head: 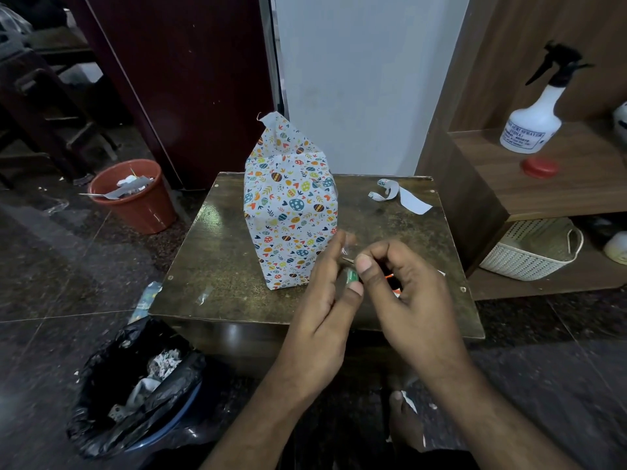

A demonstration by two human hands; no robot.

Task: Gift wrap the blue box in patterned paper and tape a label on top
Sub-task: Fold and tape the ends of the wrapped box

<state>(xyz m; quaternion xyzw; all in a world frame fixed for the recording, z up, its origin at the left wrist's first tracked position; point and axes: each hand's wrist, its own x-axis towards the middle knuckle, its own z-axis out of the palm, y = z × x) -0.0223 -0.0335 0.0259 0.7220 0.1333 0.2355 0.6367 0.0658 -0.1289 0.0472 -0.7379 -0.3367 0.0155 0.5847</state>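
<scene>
The wrapped box stands upright near the middle of the small brown table, fully covered in egg-patterned paper, its top flap still poking up unfolded; I judge the sides done, with the top fold and the label left to do. At the near edge the left hand and right hand meet, the left pinching a small green tape dispenser and the right seemingly pinching clear tape drawn from it. A paper offcut lies by the far right corner, and the spray bottle on the shelf beyond has a label too blurred to read surely.
</scene>
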